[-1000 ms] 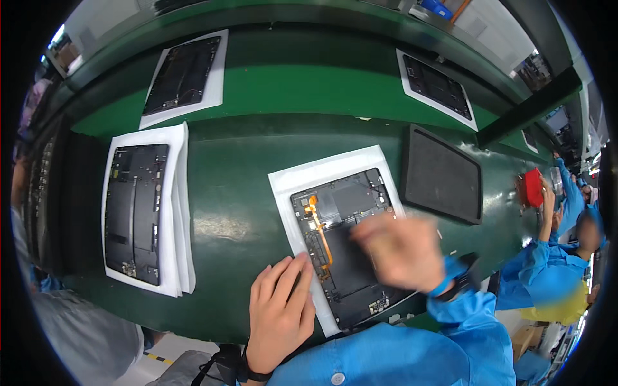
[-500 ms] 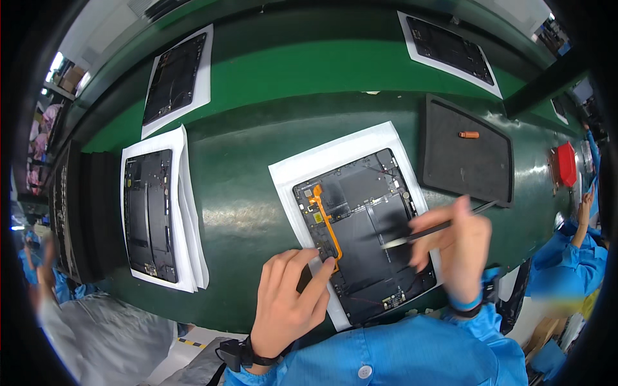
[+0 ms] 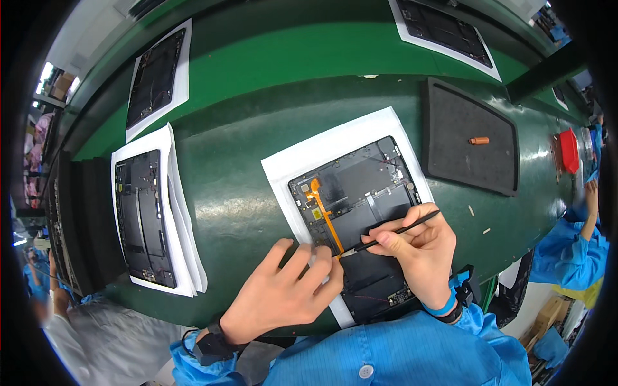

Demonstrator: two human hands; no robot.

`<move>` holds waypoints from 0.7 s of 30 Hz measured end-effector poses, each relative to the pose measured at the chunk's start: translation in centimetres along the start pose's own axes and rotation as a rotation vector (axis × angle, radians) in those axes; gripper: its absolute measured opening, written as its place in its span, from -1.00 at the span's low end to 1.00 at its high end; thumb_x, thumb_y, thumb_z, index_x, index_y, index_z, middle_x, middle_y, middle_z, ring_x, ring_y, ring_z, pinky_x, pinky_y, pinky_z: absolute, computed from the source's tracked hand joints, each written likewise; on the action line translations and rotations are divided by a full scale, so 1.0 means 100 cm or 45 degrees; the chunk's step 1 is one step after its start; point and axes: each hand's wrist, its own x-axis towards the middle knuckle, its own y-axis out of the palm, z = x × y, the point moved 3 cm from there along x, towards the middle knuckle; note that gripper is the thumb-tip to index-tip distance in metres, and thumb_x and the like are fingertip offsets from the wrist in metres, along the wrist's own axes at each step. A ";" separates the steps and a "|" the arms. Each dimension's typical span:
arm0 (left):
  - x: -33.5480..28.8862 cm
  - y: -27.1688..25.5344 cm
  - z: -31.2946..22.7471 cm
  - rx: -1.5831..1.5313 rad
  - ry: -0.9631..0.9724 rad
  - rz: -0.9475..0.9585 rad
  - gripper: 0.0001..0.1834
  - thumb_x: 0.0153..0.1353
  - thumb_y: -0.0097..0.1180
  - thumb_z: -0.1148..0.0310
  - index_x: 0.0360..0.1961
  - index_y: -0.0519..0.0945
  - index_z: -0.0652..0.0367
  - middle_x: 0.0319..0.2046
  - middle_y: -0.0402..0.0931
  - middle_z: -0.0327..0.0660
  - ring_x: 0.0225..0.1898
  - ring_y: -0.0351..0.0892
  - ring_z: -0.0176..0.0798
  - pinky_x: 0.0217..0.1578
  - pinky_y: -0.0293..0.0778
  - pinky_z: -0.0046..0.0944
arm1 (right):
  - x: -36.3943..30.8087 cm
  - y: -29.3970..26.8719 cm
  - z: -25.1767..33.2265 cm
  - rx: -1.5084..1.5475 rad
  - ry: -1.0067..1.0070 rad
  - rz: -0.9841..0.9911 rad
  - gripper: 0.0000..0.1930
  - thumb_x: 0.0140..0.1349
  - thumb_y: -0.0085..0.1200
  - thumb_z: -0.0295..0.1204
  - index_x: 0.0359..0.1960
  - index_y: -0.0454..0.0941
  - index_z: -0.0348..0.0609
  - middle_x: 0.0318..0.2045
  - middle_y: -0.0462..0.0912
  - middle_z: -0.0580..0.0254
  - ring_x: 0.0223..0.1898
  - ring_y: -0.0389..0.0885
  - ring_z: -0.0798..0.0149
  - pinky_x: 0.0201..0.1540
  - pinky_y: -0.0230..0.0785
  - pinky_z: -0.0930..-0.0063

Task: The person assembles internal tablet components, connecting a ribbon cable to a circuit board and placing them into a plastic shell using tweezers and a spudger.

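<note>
Head view, left hand: the left hand lies flat, palm down, fingers spread a little and holding nothing; its fingertips press on the lower left edge of the opened tablet and the white sheet under it.
Head view, right hand: the right hand is closed in a pen grip around a thin black stick.
Stick: it slants from upper right down to lower left, and its pale tip touches the inside of the tablet just beside the lower end of the orange ribbon cable.
Tablet: back cover off, dark parts showing, lying tilted on the white sheet at the middle of the green belt, right in front of the person.
Ribbon cable: runs from the upper left of the tablet down toward its middle.
Black mat: lies right of the tablet, with a small orange piece on it.
Left side: a second opened tablet on white sheets, well apart.
Far edge: two more tablets on sheets.
Right edge: another person's blue sleeve and a red item.
</note>
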 end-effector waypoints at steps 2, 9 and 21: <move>0.002 0.002 0.002 0.019 0.079 0.092 -0.69 0.04 0.26 0.39 -0.13 0.69 0.10 -0.10 0.54 -0.15 -0.13 0.57 -0.14 -0.07 0.54 -0.08 | 0.000 0.002 0.000 -0.049 -0.011 -0.044 -0.69 0.30 0.23 -0.74 -0.15 0.29 -0.27 -0.28 0.73 -0.12 -0.19 0.81 0.16 -0.17 0.78 0.37; 0.000 0.002 0.014 -0.394 -0.096 -0.007 -0.63 -0.02 0.34 0.48 -0.10 0.68 0.15 -0.09 0.57 -0.14 -0.13 0.58 -0.11 -0.07 0.56 -0.08 | -0.002 0.007 0.001 -0.168 -0.039 -0.078 -0.66 0.26 0.31 -0.70 -0.16 0.31 -0.25 -0.41 0.73 -0.01 -0.34 0.82 0.24 -0.30 0.72 0.49; -0.018 0.018 0.020 -0.663 -0.283 -0.341 -0.72 -0.02 0.44 0.63 -0.23 0.70 0.34 -0.13 0.69 -0.09 -0.10 0.70 0.02 -0.09 0.70 -0.13 | -0.012 0.024 -0.002 -0.285 -0.096 -0.181 -0.67 0.28 0.28 -0.70 -0.18 0.29 -0.28 -0.43 0.70 -0.07 -0.42 0.81 0.18 -0.37 0.75 0.44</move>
